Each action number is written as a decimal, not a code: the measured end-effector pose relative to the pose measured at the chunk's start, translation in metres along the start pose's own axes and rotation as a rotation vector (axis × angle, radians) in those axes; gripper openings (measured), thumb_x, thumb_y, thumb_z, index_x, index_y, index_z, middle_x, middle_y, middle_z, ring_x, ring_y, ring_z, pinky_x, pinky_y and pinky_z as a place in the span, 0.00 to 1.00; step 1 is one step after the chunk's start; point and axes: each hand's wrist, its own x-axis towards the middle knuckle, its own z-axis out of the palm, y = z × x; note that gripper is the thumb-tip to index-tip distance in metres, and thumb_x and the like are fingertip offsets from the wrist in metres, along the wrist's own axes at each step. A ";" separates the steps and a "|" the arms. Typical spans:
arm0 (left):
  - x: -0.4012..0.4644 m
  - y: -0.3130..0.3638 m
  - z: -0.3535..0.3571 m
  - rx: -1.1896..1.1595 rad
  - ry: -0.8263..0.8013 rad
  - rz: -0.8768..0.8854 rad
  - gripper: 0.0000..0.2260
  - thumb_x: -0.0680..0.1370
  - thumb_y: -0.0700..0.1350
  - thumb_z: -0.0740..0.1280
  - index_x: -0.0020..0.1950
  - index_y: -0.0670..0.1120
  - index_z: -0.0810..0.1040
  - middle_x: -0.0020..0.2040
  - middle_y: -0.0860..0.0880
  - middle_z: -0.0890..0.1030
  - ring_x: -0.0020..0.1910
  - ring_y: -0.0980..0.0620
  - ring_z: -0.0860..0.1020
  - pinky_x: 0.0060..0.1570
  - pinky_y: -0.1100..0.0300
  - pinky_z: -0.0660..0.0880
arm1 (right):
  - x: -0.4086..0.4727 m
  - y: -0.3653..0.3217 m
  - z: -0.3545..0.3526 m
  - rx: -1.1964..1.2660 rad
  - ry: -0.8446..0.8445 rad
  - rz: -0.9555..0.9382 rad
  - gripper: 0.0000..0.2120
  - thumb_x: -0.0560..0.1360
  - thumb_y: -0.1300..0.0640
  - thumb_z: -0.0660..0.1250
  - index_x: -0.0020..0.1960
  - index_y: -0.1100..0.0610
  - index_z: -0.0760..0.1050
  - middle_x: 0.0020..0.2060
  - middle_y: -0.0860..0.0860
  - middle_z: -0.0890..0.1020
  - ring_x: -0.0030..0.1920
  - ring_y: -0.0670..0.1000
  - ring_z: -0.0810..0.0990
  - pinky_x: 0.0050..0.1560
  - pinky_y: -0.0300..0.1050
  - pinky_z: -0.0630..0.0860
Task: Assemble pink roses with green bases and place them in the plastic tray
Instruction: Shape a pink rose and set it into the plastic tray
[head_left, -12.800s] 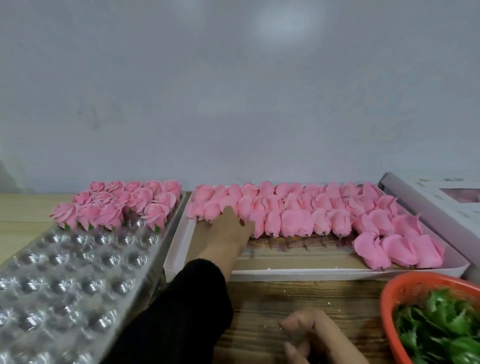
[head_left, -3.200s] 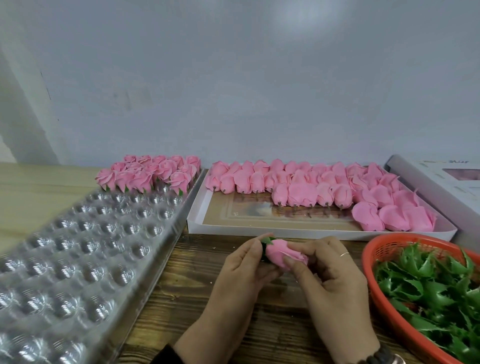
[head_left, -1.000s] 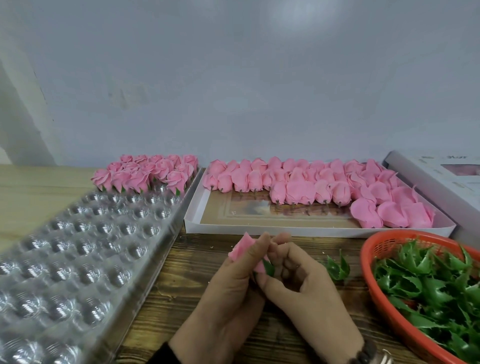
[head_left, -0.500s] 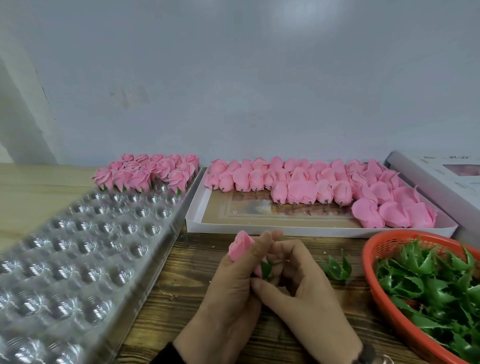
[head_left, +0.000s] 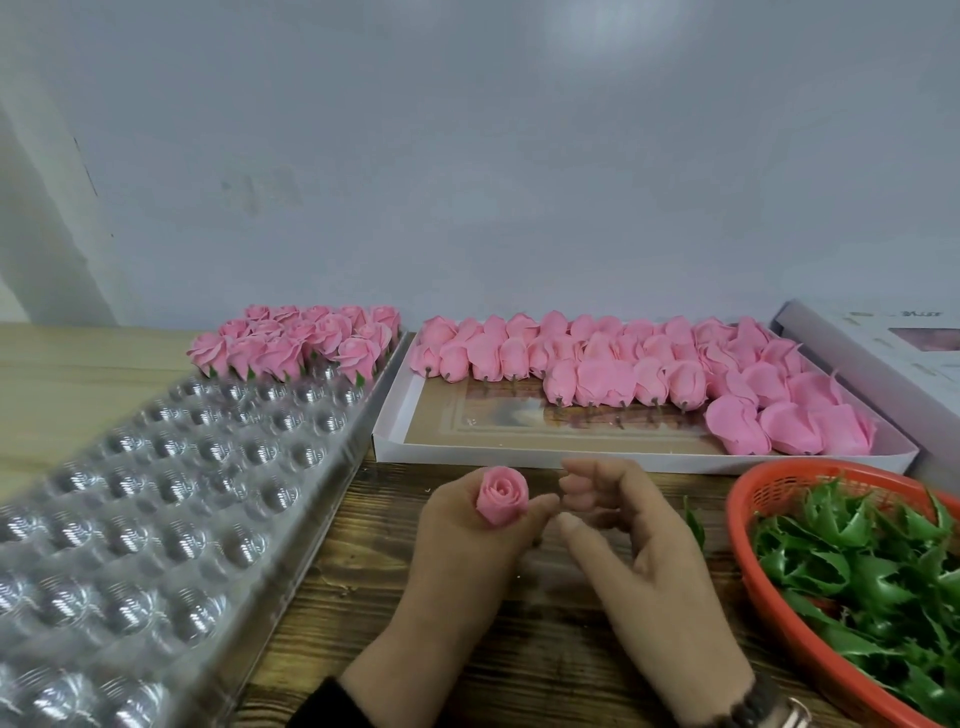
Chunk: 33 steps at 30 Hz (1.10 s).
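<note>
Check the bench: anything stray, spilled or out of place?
One green base lies loose on the wooden table, outside the orange basket and half hidden behind the right hand. At the white box's right end, the pink roses lie jumbled, not in rows.

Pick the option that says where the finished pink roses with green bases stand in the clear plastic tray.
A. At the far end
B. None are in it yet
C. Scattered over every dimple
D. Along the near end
A: the finished pink roses with green bases are clustered at the far end of the clear plastic dimpled tray, while its nearer dimples hold nothing.
</note>
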 end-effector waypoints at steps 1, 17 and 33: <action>0.001 -0.001 -0.001 0.117 -0.006 0.021 0.13 0.70 0.39 0.73 0.28 0.51 0.76 0.25 0.52 0.76 0.27 0.56 0.73 0.29 0.60 0.72 | 0.000 0.000 -0.002 -0.060 -0.017 -0.061 0.19 0.68 0.67 0.72 0.52 0.47 0.76 0.45 0.48 0.80 0.48 0.42 0.77 0.49 0.27 0.70; -0.001 0.001 0.003 0.400 -0.245 0.107 0.12 0.66 0.40 0.74 0.43 0.53 0.75 0.38 0.54 0.76 0.38 0.61 0.74 0.37 0.69 0.70 | 0.003 0.000 -0.003 -0.103 -0.114 -0.120 0.09 0.67 0.63 0.74 0.36 0.50 0.79 0.36 0.47 0.78 0.36 0.44 0.77 0.39 0.32 0.71; -0.001 -0.004 -0.012 0.477 -0.312 0.011 0.08 0.67 0.41 0.73 0.38 0.52 0.77 0.33 0.55 0.78 0.31 0.64 0.73 0.33 0.72 0.69 | 0.005 -0.003 -0.010 -0.054 -0.160 -0.039 0.13 0.65 0.68 0.74 0.36 0.50 0.79 0.31 0.50 0.78 0.32 0.44 0.73 0.36 0.34 0.70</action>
